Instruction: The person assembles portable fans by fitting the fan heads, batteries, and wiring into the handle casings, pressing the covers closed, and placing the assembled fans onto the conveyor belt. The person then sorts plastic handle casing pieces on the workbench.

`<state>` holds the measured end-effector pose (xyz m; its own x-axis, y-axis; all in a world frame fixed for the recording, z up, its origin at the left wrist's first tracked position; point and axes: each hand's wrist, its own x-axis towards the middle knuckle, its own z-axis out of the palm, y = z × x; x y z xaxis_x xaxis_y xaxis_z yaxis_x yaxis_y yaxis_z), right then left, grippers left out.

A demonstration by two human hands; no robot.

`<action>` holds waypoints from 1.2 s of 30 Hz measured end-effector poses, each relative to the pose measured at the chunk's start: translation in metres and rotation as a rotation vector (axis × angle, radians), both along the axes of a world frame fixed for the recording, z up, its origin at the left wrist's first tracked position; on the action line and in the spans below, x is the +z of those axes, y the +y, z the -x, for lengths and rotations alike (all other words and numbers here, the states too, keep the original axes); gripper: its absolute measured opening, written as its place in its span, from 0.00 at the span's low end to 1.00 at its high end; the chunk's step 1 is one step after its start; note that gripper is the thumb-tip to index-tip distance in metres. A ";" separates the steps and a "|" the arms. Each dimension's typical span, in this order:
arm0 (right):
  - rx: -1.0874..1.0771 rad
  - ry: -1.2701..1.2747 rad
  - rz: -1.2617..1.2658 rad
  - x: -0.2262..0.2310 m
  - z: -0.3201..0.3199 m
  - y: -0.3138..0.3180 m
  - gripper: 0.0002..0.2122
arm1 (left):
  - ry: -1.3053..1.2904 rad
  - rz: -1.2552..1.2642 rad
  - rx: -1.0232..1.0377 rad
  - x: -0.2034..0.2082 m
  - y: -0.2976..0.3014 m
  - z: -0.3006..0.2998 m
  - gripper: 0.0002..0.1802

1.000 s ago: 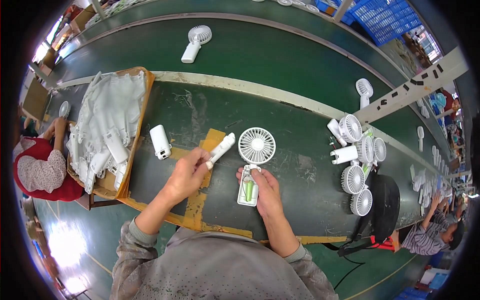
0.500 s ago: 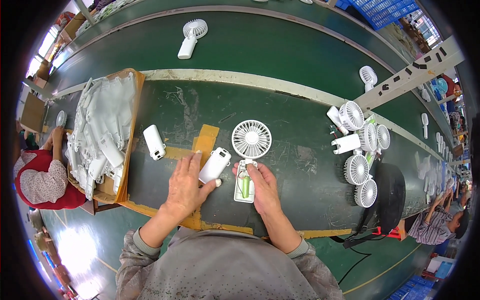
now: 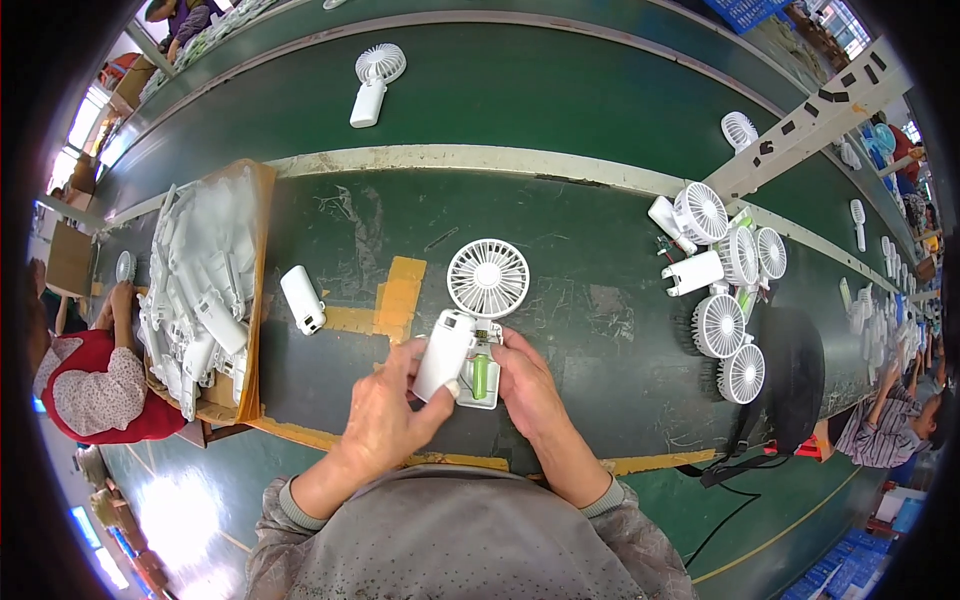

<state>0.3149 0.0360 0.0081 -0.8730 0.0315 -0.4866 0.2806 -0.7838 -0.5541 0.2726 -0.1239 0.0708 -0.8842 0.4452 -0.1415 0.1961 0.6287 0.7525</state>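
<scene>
A small white handheld fan (image 3: 487, 300) is lying flat on the dark green bench (image 3: 600, 320), its round grille pointing away from the person and its open handle base (image 3: 481, 376), with a green cell showing inside, sitting between the two hands. The left hand (image 3: 385, 420) is gripping a white handle cover (image 3: 443, 354) with closed fingers, holding it tilted just beside the open base and touching its left edge. The right hand (image 3: 527, 385) is resting against the right side of the base, its fingers curled around that edge and its thumb lying on top.

Left of the hands, a spare white cover (image 3: 302, 299) is lying alone on the bench beside patches of yellow tape (image 3: 398, 290). Farther left, a cardboard tray (image 3: 255, 260) is holding a heap of white plastic shells. To the right, a cluster of finished white fans (image 3: 725, 275) is lying together, and another fan (image 3: 372, 82) is sitting on the far belt. A seated person in red (image 3: 95, 390) is working at the far left.
</scene>
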 end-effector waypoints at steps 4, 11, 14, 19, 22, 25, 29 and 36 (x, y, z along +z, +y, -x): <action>0.048 0.014 0.012 0.002 -0.001 0.003 0.21 | 0.077 0.124 -0.088 -0.002 0.009 -0.010 0.33; 0.108 0.081 0.013 -0.001 -0.004 0.002 0.25 | 0.213 0.221 -0.147 -0.010 0.014 -0.013 0.33; 0.126 0.104 0.000 -0.003 -0.003 0.003 0.26 | 0.202 0.239 -0.154 -0.013 0.016 -0.014 0.33; 0.146 0.140 -0.027 -0.002 -0.003 0.001 0.27 | 0.245 0.230 -0.176 -0.015 0.016 -0.014 0.33; 0.173 0.171 -0.068 -0.002 -0.004 0.002 0.28 | 0.268 0.226 -0.208 -0.018 0.016 -0.013 0.34; 0.205 0.180 -0.130 0.003 -0.004 0.002 0.29 | 0.268 0.227 -0.235 -0.021 0.015 -0.013 0.35; 0.228 0.215 -0.230 0.006 -0.006 -0.001 0.26 | 0.325 0.214 -0.270 -0.028 0.012 -0.015 0.36; 0.115 0.189 -0.478 -0.001 -0.005 -0.015 0.20 | 0.353 0.266 -0.284 -0.026 0.015 -0.019 0.36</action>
